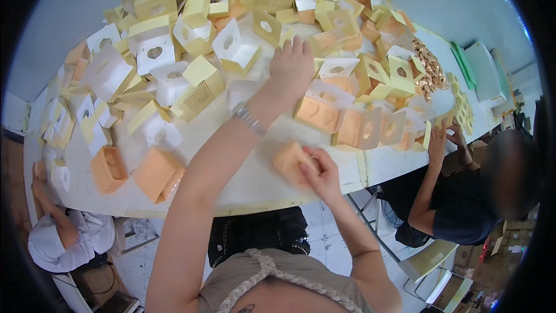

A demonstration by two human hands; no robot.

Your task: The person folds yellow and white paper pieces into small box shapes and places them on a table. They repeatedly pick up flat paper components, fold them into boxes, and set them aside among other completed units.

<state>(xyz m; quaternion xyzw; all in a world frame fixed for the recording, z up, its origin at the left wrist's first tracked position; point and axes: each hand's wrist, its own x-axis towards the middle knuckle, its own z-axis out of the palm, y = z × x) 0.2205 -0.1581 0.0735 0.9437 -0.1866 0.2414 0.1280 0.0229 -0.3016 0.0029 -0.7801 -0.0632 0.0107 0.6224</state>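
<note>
My right hand [322, 175] grips a small peach box [288, 161] by its side, just above the bare table in front of me; the box is slightly blurred. Further off, my left hand [291, 68], with a metal bracelet on its wrist, stretches out to the boxes at the table's middle. Its fingers look extended and apart, close to a pale yellow box [267, 26] with an oval cut-out. I cannot make out whether they touch it. Two peach boxes, one ridged [157, 174] and one with an open front [109, 169], stand left of my left forearm.
A heap of yellow and white boxes [152, 46] covers the table's far and left parts. Beyond the row of peach boxes [315, 113] lies a pile of small brown wrapped pieces [428, 72]. People work at both ends: one sleeve [457, 220] right, one hand [39, 182] left.
</note>
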